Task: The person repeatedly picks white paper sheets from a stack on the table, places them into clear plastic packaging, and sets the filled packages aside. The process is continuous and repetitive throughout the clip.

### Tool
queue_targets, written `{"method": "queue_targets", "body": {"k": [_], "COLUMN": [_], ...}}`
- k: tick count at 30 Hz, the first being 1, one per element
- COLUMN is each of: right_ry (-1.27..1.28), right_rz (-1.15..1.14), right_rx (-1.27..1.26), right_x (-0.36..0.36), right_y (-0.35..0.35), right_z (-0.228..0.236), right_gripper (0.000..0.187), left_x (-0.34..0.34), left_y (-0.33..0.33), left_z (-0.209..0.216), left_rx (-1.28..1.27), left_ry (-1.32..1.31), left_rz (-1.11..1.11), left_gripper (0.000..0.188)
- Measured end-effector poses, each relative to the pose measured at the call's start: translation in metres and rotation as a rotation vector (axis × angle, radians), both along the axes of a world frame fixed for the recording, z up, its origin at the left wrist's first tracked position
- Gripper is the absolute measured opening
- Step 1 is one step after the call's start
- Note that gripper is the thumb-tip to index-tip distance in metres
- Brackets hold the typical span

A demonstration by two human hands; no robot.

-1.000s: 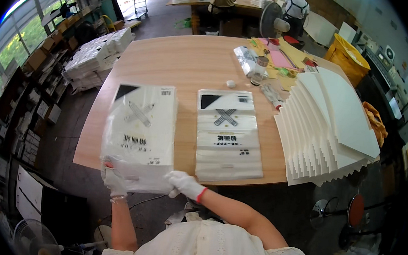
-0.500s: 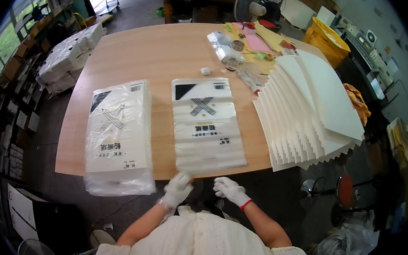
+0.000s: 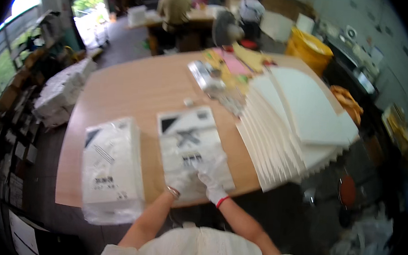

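A flat clear plastic bag (image 3: 169, 153) with a dark corner and crossed-pencil print lies at the middle of the table's near side. Both my hands wear white gloves and are over its lower part. My left hand (image 3: 180, 182) is at the bag's lower left, its white fingers blending into the bag. My right hand (image 3: 213, 185), with a red cuff, reaches in from the lower right, fingers pointing away from me. Motion smears the fingers of both, so their grip is unclear. To the left lies a thick stack of similar printed bags (image 3: 109, 168), overhanging the near edge.
Fanned white paper sheets (image 3: 270, 137) cover the table's right side. A small white object (image 3: 188, 102), a silvery packet (image 3: 205, 77) and yellow and pink papers (image 3: 233, 61) lie farther back. A yellow bag (image 3: 310, 49) stands beyond the table (image 3: 135, 88). Two people are at the back.
Both my hands have moved forward from the near table edge onto the lower part of the middle bag. The view has tilted up, showing more of the room, and is now blurred.
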State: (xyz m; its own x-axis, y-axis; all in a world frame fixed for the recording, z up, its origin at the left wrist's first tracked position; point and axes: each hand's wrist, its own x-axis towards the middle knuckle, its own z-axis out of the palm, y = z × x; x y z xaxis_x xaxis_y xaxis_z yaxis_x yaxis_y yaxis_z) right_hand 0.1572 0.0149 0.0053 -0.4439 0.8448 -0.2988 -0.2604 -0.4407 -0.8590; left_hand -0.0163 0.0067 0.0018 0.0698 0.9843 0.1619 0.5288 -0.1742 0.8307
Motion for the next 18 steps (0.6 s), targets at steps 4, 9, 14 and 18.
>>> {"method": "queue_targets", "body": {"k": [4,9,14,18], "right_ry": [-0.917,-1.008,-0.905,-1.097], "right_rz": [-0.004,-0.440,-0.038,0.201], "right_rx": [0.403,1.404,0.976,1.221], "right_x": [-0.003,0.021,-0.040,-0.006], "right_y": [0.030,0.017,0.053,0.066], "right_z": [0.052,0.042,0.028,-0.047], "right_gripper": [0.030,0.031,0.055,0.036], "left_x": [-0.040,-0.045,0.012,0.005], "left_y": [0.053,0.069,0.057,0.061], "left_z": [-0.012,0.028,0.126,0.107], "left_rx": [-0.347,-0.262,-0.258,0.294], "left_ry": [-0.914,-0.569,-0.400,0.171], "left_rz": [0.403,0.371,0.153,0.106], "left_gripper": [0.011,0.012,0.025,0.031]}}
